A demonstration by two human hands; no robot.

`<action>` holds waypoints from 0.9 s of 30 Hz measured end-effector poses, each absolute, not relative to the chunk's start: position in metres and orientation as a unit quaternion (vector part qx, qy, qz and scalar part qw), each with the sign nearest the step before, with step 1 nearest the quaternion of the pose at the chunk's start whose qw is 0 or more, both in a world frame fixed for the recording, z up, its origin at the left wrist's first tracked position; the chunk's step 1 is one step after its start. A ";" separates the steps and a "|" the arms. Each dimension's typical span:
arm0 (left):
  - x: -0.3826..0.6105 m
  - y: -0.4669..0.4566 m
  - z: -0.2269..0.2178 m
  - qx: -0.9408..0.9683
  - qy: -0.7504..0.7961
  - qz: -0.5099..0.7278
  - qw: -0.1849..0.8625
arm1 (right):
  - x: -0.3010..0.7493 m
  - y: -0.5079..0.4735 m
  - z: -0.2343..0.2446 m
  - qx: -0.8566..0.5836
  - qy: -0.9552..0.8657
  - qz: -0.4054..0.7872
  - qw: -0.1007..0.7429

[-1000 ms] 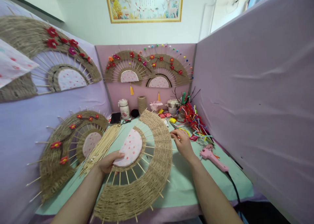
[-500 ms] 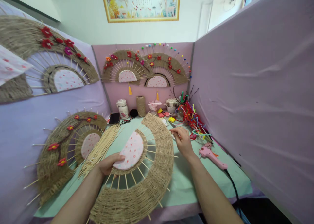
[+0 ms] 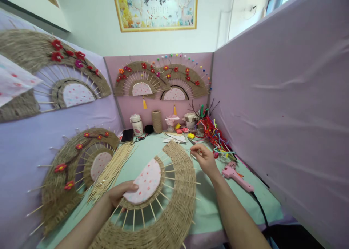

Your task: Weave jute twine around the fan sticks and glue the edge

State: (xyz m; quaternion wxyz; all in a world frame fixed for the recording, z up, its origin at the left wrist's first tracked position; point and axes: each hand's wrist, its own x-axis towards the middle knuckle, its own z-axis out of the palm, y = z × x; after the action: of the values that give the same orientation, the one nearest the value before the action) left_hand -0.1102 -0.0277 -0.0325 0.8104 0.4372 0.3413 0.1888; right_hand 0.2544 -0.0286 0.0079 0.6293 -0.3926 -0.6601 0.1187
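**Squarely between the two hands: the woven fan**

Right in front of the person, the woven fan [image 3: 182, 191] lies over the green table [image 3: 209, 211]. Its arc sweeps from the near edge up and away to a far tip, and the open side faces left. The left hand [image 3: 120, 193] is the nearer one. It grips the fan at the hub, with the thumb on top of the pink half-disc [image 3: 147, 180] and the fingers tucked beneath. The right hand [image 3: 205, 159] sits farther out at the far tip of the jute band. Its fingertips are pinched shut on something too thin to make out.

A bundle of bare sticks [image 3: 110, 171] lies just left of the fan, and a finished fan [image 3: 58, 185] with red flowers leans on the partition beyond it. To the right, a pink glue gun [image 3: 236, 177] rests near the right wrist, with a tangle of pipe cleaners [image 3: 215, 134] behind it. A twine spool [image 3: 156, 121] stands at the back wall, well apart from both hands. Nothing lies between the hands and the fan.
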 end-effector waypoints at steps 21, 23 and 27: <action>-0.108 -0.032 -0.034 0.421 0.306 0.172 0.836 | 0.252 -0.020 0.002 -0.411 -0.633 0.276 0.595; -0.109 -0.031 -0.035 0.426 0.307 0.184 0.831 | 0.251 -0.022 0.003 -0.407 -0.635 0.280 0.594; -0.108 -0.032 -0.032 0.440 0.312 0.206 0.816 | 0.248 -0.025 0.006 -0.402 -0.634 0.286 0.595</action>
State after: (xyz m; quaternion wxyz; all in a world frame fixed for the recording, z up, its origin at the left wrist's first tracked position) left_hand -0.1083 -0.0323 -0.0320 0.8163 0.4403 0.3122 0.2056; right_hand 0.2481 -0.0248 0.0063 0.5955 -0.4016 -0.6344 0.2859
